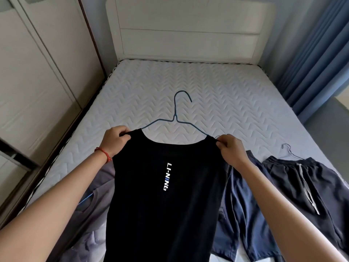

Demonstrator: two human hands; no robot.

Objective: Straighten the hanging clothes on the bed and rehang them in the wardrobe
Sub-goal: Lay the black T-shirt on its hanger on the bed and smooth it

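Both hands up over the bed, each pinching one shoulder strap of a black sleeveless top. Left hand (115,139), red cord bracelet (103,153) at the wrist, thumb and fingers closed on the left strap. Right hand (231,149), fingers curled, nipping the right strap where it meets the wire.

Bed (188,87) filling most of the view: bare white quilted mattress with a zigzag stitch, white panelled headboard (188,29) at the far end. Wardrobe (34,76) along the left side, pale sliding doors, close against the bed edge. Blue curtain (319,59) hanging at the right.

Black sleeveless top (166,205) spread flat down the middle of the near mattress, white "LI-NING" lettering running lengthwise on the chest, neckline toward the headboard. Dark grey shorts (306,184) lying at the right with pale drawstrings, on a grey wire hanger (289,153) of their own. Navy shorts (243,208) between these and the top, partly under its right edge. Grey garment (94,201) tucked under the top's left side, a bit of blue wire showing in its folds.

Blue wire hanger (175,118) threaded inside the top, hook and upper arms sticking out past the neckline, flat on the mattress, hook pointing to the headboard
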